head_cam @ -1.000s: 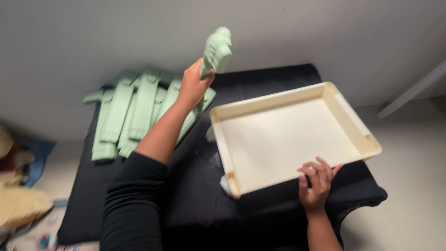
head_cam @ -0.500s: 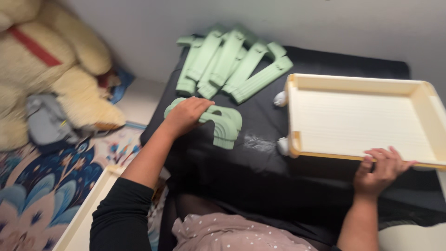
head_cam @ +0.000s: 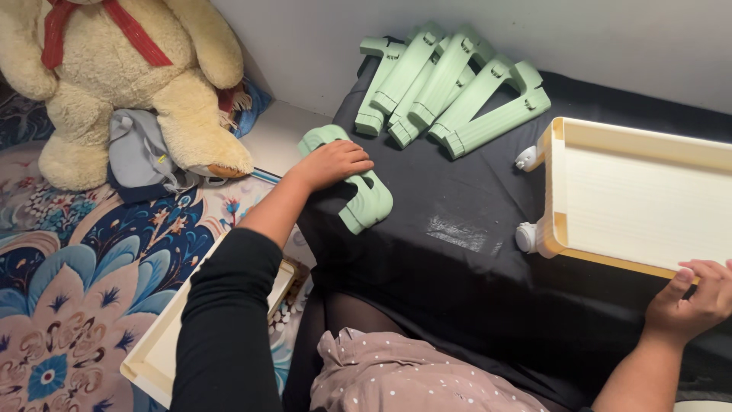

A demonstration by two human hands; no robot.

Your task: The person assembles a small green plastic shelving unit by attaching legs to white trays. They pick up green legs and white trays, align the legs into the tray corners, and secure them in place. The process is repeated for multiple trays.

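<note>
Green plastic bracket (head_cam: 364,204) lies flat on the black cushion (head_cam: 457,275), at about nine o'clock from the cream tray (head_cam: 633,200). My left hand (head_cam: 329,164) rests palm-down on its curved end, fingers draped over it, not clearly closed. My right hand (head_cam: 698,294) pinches the tray's near rim at five o'clock. A pile of matching green pieces (head_cam: 446,88) sits at twelve o'clock. Judging by this, keeping the tray steady while pressing the bracket flat works best.

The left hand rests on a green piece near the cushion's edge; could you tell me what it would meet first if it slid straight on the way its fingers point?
The left hand points right across the black cushion; beyond the curved green piece beneath it, probably the small white caster on the cream tray.
</note>
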